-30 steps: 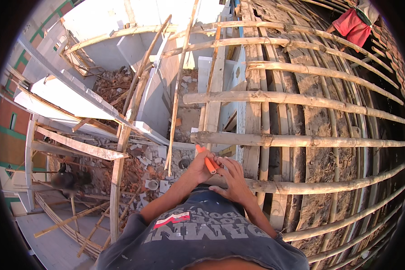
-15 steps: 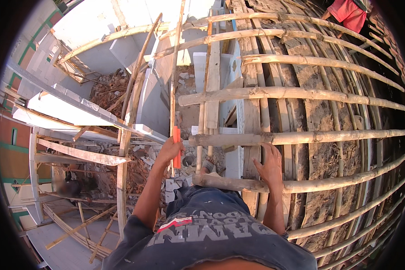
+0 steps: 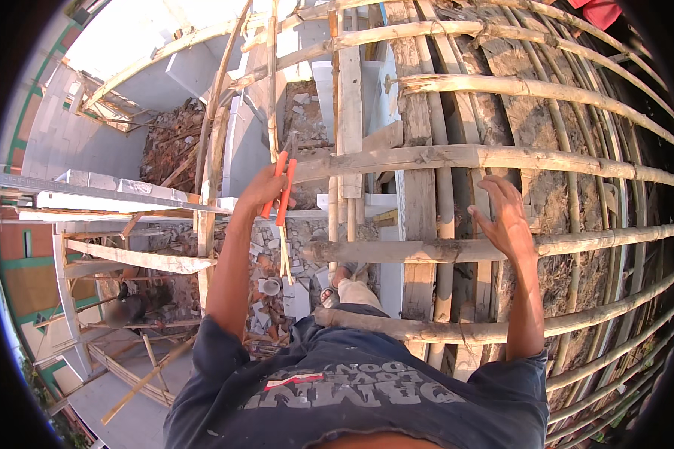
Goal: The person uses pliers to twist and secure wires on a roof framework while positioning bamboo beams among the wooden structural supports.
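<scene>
My left hand (image 3: pixel 264 188) is closed around the orange handles of a pair of pincers (image 3: pixel 285 196). Their dark jaws point away from me, close to the sawn end of a wooden pole (image 3: pixel 397 159). A slim upright bamboo pole (image 3: pixel 272 97) runs past the same hand. On the right, my right hand (image 3: pixel 508 217) has its fingers spread and holds nothing. It hovers over or rests by a nearer pole (image 3: pixel 434 251); contact cannot be made out. These round poles lie crosswise over long planks (image 3: pixel 418 187).
Below and left, rubble (image 3: pixel 277 258) and pale block walls (image 3: pixel 243 150) show through the open frame. My sandalled foot (image 3: pixel 329 296) is lower down. A person (image 3: pixel 131 308) is down at the left; red clothing (image 3: pixel 600 11) of another shows top right. Timber posts (image 3: pixel 206 187) stand left.
Both hands have moved farther forward; the right one also went rightward, off the nearer poles. The pincers now tilt, their handles spread apart. My view has shifted, and the red-clothed person is mostly out of it.
</scene>
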Motion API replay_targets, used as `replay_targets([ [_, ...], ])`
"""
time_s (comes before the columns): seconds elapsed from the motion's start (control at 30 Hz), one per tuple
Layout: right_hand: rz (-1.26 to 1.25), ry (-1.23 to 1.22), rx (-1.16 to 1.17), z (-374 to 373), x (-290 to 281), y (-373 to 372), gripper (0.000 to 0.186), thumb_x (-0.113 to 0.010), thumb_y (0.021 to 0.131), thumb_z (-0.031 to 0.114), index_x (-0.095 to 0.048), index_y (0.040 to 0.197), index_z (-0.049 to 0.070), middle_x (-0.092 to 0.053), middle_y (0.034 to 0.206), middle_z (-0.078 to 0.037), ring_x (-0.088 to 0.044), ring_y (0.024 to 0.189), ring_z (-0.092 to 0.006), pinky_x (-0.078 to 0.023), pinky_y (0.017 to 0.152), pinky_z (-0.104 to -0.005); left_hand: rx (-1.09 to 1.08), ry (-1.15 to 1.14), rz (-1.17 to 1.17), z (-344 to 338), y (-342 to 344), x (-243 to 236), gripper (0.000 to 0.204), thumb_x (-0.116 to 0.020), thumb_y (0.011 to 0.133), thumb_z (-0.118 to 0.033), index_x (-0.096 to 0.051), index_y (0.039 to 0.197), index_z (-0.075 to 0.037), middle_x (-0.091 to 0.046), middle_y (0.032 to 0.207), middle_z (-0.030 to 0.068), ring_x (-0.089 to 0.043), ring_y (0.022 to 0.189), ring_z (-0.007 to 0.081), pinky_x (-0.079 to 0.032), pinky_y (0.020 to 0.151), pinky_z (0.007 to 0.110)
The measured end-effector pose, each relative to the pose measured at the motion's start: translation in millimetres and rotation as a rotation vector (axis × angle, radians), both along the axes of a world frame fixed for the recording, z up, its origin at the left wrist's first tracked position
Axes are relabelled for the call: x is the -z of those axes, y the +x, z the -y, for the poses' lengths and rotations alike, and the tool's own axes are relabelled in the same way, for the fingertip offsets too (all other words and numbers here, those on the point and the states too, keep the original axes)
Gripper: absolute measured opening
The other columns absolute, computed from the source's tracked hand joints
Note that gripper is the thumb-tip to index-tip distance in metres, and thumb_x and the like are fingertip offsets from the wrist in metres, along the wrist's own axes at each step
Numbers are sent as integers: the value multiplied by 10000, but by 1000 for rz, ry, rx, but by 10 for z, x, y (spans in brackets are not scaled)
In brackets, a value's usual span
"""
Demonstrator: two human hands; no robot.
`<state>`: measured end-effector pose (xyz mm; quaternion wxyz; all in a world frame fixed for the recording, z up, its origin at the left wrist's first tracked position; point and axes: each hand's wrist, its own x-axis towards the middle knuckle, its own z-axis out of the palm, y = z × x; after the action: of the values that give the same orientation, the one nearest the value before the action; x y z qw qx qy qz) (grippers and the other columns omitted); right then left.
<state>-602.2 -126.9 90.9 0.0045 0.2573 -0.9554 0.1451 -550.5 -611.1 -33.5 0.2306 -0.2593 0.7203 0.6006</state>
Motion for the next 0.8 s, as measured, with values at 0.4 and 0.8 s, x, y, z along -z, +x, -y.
replay_targets([
  [0.4,497,-316,-197,2435,1311,-2970,313,-724,906,277,-742,1026,-12,-748,1005,-200,-710,959,-286,-560,856,-410,-69,-204,-126,-54,-1126,409,542,-491,933,-101,-487,1469,-27,-640,1049,106,-654,774,201,-642,637,384],
  [0.8,584,-430,290,3438,3110,-4619,278,-642,876,125,-703,1046,-86,-724,1040,-275,-715,819,-395,-564,655,-485,88,-774,-307,112,-2100,1168,661,-552,824,-25,-486,1480,-76,-667,1292,246,-611,1190,485,-473,1018,515],
])
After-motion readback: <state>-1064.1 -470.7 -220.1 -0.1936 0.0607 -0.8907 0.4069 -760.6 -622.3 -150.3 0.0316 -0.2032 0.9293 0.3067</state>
